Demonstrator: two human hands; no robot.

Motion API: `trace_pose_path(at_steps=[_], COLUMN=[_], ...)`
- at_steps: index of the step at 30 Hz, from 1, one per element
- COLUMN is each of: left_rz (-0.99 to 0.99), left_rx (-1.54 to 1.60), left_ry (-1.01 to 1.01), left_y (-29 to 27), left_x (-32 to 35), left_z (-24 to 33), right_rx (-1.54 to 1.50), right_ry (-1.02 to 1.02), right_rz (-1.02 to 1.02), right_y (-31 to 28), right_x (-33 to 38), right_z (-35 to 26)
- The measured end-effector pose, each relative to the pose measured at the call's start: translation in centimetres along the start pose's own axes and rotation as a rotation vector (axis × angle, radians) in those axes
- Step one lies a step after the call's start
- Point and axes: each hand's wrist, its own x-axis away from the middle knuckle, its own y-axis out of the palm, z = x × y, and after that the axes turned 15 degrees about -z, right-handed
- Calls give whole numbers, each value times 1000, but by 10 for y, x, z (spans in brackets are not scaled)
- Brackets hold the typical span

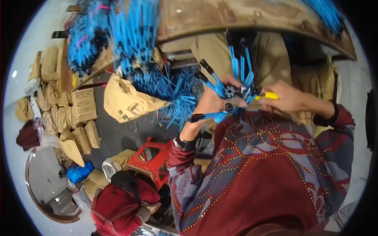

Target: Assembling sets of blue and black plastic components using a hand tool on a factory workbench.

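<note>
Assembly [230, 93] of blue-and-black arms around a dark hub is held in front of the patterned maroon shirt [267, 157], near the edge of the brown table [193, 17]. Its hub is gripped by the left hand [212, 100], whose fingers are clamped around it, while the arms are splayed outward in several directions. A yellow-handled tool [271, 95] is grasped by the right hand [285, 96], its fingers closed on the handle; whether the assembly is touched by the tool's tip cannot be told. To the left, a heap of loose blue pieces [179, 98] is seen beside a tan paper sack [130, 100]. A red stool [151, 159] is placed farther back, near stacked brown packages [53, 98].
</note>
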Motion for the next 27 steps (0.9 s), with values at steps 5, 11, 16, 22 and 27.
trace_pose_path(at_steps=[5, 11, 16, 22, 27], left_rz=[-52, -99, -113, -139, -171], left_rx=[-209, -252, -248, -238, -217], left_ry=[-23, -14, 15, 81, 0], left_y=[4, 6, 3, 0, 6], left_x=[-10, -11, -9, -11, -12], left_z=[13, 16, 9, 13, 18], right_rx=[-10, -29, -59, -166, 95], right_ry=[-53, 18, 255, 215, 503], right_rz=[-24, -196, -344, -335, -246], right_y=[-5, -17, -27, -16, -26], right_x=[10, 17, 26, 12, 37], right_z=[2, -29, -44, -46, -71])
